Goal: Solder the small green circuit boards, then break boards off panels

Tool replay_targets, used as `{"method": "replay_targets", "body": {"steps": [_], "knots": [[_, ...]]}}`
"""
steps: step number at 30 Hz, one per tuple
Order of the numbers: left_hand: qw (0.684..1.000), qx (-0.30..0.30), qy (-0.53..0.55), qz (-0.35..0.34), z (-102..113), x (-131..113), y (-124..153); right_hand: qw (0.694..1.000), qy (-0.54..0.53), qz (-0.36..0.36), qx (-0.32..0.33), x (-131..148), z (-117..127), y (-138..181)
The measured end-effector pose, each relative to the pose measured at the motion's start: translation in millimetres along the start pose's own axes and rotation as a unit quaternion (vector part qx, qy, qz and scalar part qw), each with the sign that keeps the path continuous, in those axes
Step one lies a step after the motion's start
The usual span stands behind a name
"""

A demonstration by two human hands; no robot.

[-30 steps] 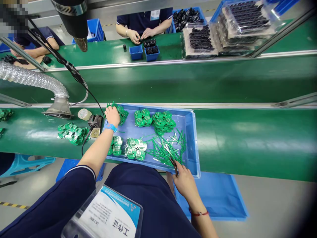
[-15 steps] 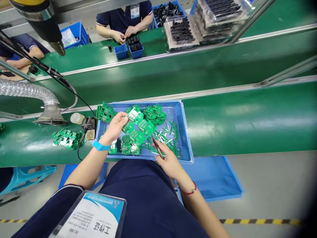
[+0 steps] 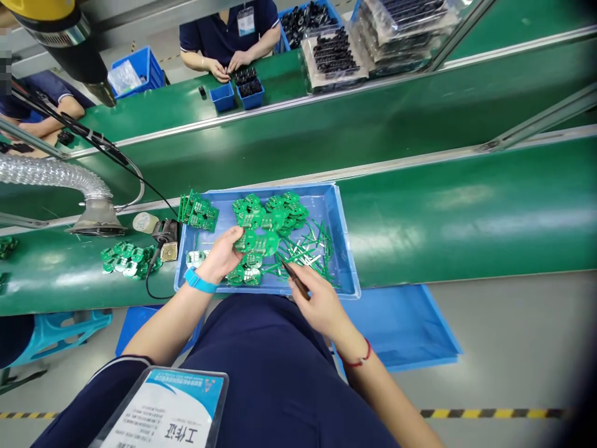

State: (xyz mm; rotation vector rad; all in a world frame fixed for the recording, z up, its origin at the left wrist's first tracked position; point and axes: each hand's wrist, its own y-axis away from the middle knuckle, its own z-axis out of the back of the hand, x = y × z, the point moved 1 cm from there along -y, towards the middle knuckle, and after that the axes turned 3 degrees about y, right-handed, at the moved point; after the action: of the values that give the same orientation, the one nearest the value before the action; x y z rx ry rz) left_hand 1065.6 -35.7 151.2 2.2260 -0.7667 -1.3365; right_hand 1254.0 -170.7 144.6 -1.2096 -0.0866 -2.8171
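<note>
My left hand (image 3: pixel 224 254), a blue band on its wrist, pinches the left edge of a green circuit board panel (image 3: pixel 261 242) with rounded sections, held above the blue tray (image 3: pixel 347 249). In my right hand (image 3: pixel 323 300) is a slim dark pointed tool, seemingly tweezers (image 3: pixel 296 280); its tip points up and left towards the panel's lower right side. Stacks of green circuit boards (image 3: pixel 286 208) lie in the tray behind the panel, and others sit below it, partly hidden by my left hand. Thin green board strips (image 3: pixel 308 247) are scattered across the tray's right half.
Left of the tray are a soldering iron stand (image 3: pixel 166 231), a pile of boards (image 3: pixel 125 258) and a fume duct (image 3: pixel 97 214). A yellow electric tool (image 3: pixel 65 43) hangs above. Across the bench a co-worker (image 3: pixel 228 37) handles small black parts. Below the bench edge is another blue tray (image 3: pixel 396 330).
My left hand has come down with the panel, closer to me and lower over the tray. The tweezers have shifted slightly, staying near the panel. The whole view has moved a little.
</note>
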Motion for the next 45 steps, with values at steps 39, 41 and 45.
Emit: {"method": "replay_targets", "body": {"steps": [39, 41, 45], "knots": [[0.970, 0.036, -0.181, -0.160, -40.9, 12.1, 2.2, 0.998, -0.064, -0.014, -0.003, -8.3, -0.7, -2.2], [0.972, 0.023, -0.157, -0.176, -47.6, 16.8, 5.5, 0.998, -0.055, -0.010, -0.012, -7.2, -5.8, -1.2], [0.994, -0.003, -0.077, -0.080, -54.3, 24.3, 4.8, 0.999, -0.027, 0.004, -0.020, -12.4, -10.4, 3.6]]}}
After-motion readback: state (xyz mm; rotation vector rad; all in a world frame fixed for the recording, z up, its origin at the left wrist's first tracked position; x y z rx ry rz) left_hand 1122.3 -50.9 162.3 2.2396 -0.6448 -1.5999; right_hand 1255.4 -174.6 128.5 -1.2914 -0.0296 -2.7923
